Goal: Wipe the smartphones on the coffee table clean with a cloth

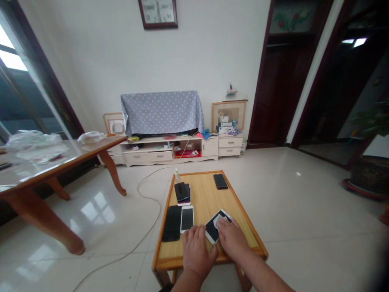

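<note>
a grey-blue cloth with small white dots (162,112), a cream-white long cabinet (146,156), a honey-yellow wooden low table with orange border (206,198), a white-framed phone with black screen (212,232), a dark red-brown door frame (261,81)

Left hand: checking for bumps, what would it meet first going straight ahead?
Probably the white phone just ahead of the left hand, though depth is hard to judge from this view.

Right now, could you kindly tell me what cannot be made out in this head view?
Head view:
- Pale patch on the smartphone: partly covered by the right hand, material unclear.
- Wall clock: top cut off by the frame edge.
- Small items on the cream TV cabinet: too small to name.
</note>
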The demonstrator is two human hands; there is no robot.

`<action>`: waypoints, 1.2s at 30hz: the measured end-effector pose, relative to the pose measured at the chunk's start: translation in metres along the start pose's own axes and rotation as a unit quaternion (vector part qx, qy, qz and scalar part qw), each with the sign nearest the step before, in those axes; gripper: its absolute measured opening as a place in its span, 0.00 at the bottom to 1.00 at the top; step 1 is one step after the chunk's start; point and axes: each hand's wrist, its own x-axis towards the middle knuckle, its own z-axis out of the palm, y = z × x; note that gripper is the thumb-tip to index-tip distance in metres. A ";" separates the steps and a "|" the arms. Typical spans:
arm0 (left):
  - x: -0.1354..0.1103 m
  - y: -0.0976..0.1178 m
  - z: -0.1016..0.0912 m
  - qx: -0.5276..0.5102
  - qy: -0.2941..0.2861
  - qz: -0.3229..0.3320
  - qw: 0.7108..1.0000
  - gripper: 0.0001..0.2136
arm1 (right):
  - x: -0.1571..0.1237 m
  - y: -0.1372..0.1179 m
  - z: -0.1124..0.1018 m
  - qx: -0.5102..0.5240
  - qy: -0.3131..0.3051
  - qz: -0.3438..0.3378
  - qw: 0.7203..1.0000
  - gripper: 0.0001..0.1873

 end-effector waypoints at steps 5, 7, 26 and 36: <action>-0.005 -0.003 -0.002 -0.020 0.013 -0.015 1.000 0.28 | -0.005 -0.002 0.006 -0.023 0.018 0.009 1.000 0.24; -0.006 -0.002 -0.004 -0.019 0.008 -0.027 0.999 0.28 | -0.007 0.002 0.009 -0.031 0.015 0.012 0.999 0.25; -0.010 -0.002 -0.012 -0.041 0.014 -0.036 0.998 0.24 | -0.017 0.012 -0.002 -0.089 -0.009 0.020 0.996 0.27; -0.006 0.000 -0.007 -0.010 0.025 -0.022 0.999 0.23 | -0.028 -0.004 0.008 -0.015 -0.029 -0.015 0.999 0.27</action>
